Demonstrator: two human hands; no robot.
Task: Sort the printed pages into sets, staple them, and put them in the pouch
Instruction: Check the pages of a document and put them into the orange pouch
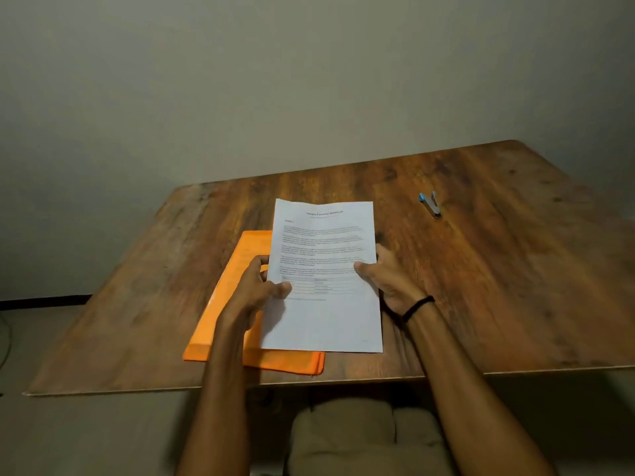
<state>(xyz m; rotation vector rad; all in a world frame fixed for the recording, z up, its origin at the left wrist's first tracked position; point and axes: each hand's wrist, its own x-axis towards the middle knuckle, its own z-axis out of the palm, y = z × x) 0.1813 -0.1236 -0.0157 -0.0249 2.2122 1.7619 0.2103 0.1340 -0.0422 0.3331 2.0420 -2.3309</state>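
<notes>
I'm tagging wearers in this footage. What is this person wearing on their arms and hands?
Very little. The left hand and right hand are bare, without gloves, and no sleeve shows on either forearm down to the picture's bottom edge. The only item worn is a thin black band round the right wrist. No ring or watch is visible.

Table [481,269]: we see wood grain, low sheen.
Pages [326,317]: paper, matt, smooth.
Pouch [223,321]: we note a smooth, faintly glossy face.
Stapler [431,204]: grey metal body, blue plastic ends.
Wristband [417,305]: matt black; material unclear to us.
</notes>
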